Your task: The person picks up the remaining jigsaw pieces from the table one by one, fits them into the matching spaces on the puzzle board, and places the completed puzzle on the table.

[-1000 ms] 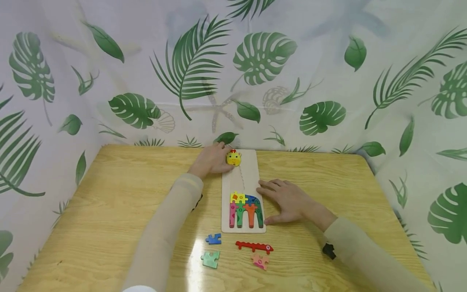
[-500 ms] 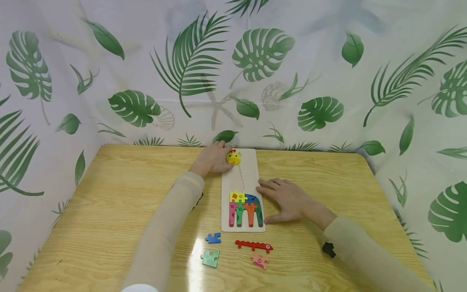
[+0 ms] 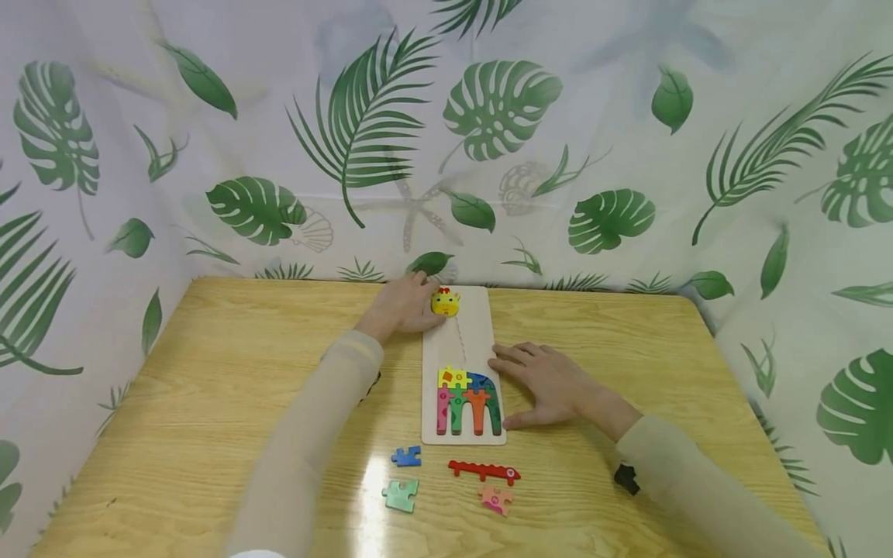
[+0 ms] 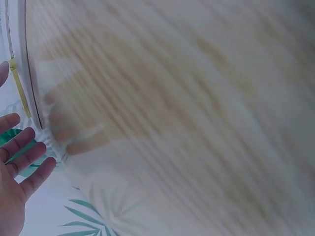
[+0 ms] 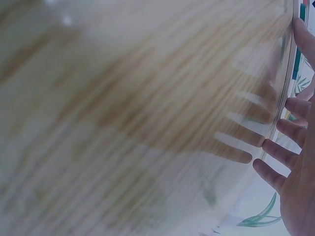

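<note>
A pale wooden puzzle board [image 3: 477,329] lies lengthwise on the table. At its top left sits a yellow giraffe-head piece [image 3: 445,303]; several joined coloured pieces [image 3: 477,401] form the legs and lower body. My left hand [image 3: 403,304] is at the board's upper left edge, its thumb beside the giraffe head. In the left wrist view the fingers [image 4: 25,158] are spread and fairly straight. Against the board's right edge lies my right hand [image 3: 551,384], fingers extended, thumb near the lower corner. The right wrist view shows these fingers [image 5: 280,153] spread along the board's edge.
Loose pieces lie in front of the board: a blue one [image 3: 407,456], a green one [image 3: 401,495], a long red one [image 3: 484,471] and a pink-orange one [image 3: 495,501]. Behind the wooden table [image 3: 244,349] hangs a leaf-print cloth [image 3: 530,225].
</note>
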The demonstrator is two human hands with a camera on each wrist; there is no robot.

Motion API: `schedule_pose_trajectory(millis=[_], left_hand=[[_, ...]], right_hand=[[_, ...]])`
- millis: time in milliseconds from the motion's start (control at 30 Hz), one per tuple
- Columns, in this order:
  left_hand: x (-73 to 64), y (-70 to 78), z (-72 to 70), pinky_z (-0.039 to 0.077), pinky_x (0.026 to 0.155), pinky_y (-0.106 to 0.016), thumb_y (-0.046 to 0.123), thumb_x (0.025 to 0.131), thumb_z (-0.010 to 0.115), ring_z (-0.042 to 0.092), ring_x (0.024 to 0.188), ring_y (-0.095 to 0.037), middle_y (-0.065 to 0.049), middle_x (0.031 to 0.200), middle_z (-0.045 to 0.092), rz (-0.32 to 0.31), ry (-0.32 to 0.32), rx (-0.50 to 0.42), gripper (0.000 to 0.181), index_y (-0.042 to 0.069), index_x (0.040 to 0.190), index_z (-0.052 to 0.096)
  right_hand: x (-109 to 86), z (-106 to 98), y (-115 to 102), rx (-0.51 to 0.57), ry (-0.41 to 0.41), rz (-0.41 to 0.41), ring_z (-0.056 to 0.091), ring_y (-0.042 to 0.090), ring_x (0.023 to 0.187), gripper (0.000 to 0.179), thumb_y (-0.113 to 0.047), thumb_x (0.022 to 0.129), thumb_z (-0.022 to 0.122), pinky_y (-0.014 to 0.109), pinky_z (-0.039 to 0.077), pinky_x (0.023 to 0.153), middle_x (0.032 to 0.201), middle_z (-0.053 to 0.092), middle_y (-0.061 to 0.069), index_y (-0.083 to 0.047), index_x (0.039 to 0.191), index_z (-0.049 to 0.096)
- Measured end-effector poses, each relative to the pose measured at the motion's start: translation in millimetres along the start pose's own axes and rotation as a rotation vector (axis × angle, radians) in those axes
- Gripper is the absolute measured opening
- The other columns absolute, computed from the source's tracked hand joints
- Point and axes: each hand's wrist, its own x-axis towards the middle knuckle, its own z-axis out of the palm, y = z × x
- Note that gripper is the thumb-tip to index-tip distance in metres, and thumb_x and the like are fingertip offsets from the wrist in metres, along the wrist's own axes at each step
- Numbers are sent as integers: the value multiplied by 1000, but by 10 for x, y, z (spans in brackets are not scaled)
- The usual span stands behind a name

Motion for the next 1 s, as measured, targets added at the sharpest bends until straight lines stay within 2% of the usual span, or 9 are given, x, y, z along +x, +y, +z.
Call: schedule_pose_trajectory(millis=[200, 433, 633, 833, 1000], left_hand=[[-103, -43, -46, 49, 117, -49, 63, 101, 55, 54, 140, -34, -17, 156, 51, 52, 23, 28, 75, 11, 156, 50], [-107, -69, -13, 50, 116, -47, 67, 99, 54, 53, 141, -32, -15, 154, 53, 59, 2, 67, 78, 13, 155, 51], [-177, -43, -47, 48, 119, -49, 67, 99, 54, 50, 146, -34, -16, 159, 49, 70, -12, 72, 79, 13, 156, 49], [-253, -11, -46, 54, 110, -44, 67, 99, 55, 57, 129, -31, -16, 151, 53, 114, -3, 77, 75, 12, 150, 54], [-281, -5, -16, 49, 118, -48, 69, 99, 53, 52, 142, -35, -18, 159, 49, 126, -18, 88, 77, 12, 152, 53]], right_hand=[[27, -12, 23, 5, 0, -4, 45, 35, 150, 105, -93, 82, 52, 61, 42, 120, 171, 39, 5, -26, 163, 42], [44, -34, 51, 11, 0, -12, 46, 35, 149, 105, -92, 82, 52, 61, 42, 119, 171, 40, 5, -25, 162, 42], [61, -54, 72, 13, 0, -15, 46, 34, 149, 105, -91, 82, 54, 61, 43, 119, 170, 40, 5, -25, 162, 43], [80, -76, 94, 11, -5, -15, 45, 34, 149, 105, -92, 82, 53, 61, 43, 119, 171, 39, 5, -25, 162, 43], [84, -106, 102, 13, -16, -16, 46, 34, 149, 104, -91, 82, 54, 61, 42, 120, 171, 39, 5, -25, 162, 43]])
